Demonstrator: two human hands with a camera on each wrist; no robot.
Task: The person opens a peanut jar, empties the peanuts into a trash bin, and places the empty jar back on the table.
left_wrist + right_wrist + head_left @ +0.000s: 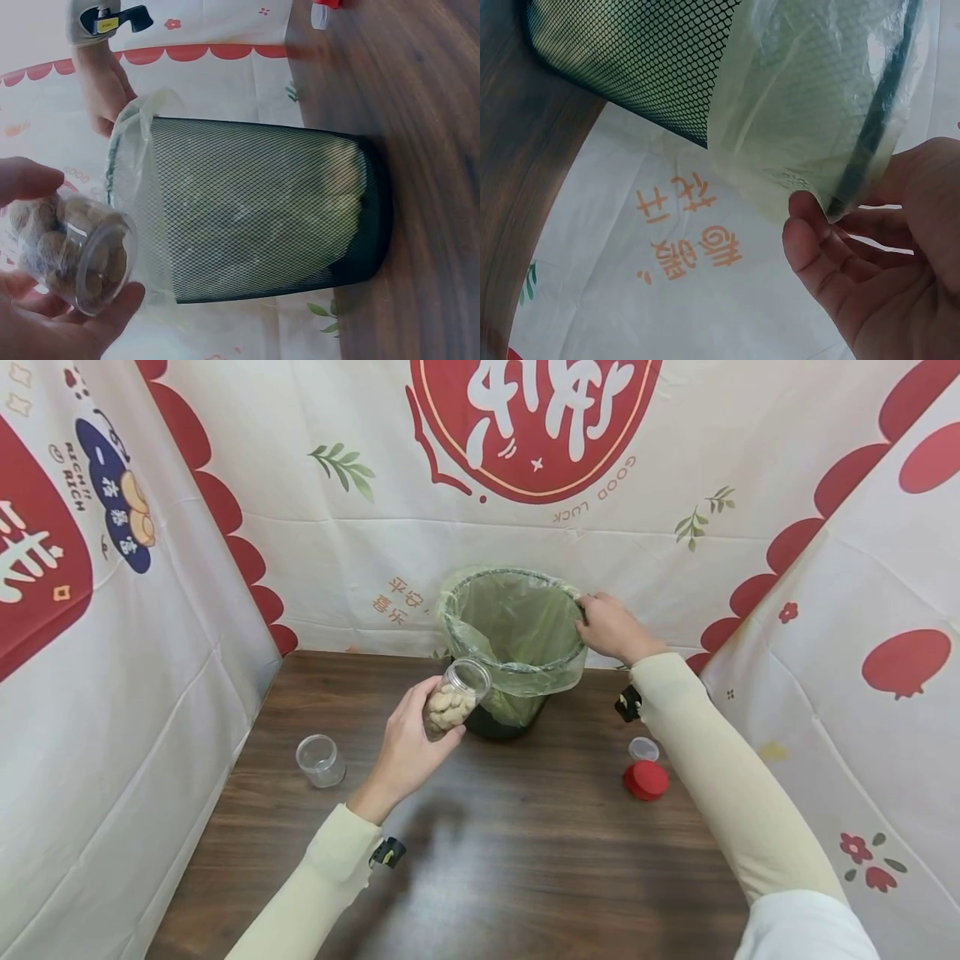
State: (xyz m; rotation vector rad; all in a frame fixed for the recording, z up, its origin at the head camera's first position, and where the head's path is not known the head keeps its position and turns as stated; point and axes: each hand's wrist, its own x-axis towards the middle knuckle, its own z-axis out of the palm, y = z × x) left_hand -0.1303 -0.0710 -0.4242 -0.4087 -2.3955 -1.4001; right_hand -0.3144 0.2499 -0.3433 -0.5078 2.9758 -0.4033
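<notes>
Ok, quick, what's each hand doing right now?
Left hand: grips an open clear jar of pale lumps, tilted toward the bin.
Right hand: holds the lined mesh bin's rim.

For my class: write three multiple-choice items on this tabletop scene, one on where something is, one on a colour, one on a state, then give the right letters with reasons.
1. Where is the right hand?
A. at the bin's rim
B. on the red lid
C. flat on the table

2. What colour is the lid lying on the table?
A. blue
B. red
C. yellow

3. What state is the jar in the left hand in?
A. capped and empty
B. open, with pale pieces inside
C. lying on the table

Answers: 1 A, its fingers are at the lined rim of the mesh bin; 2 B, it is plainly red; 3 B, its mouth is uncovered and pale lumps fill it.
</notes>
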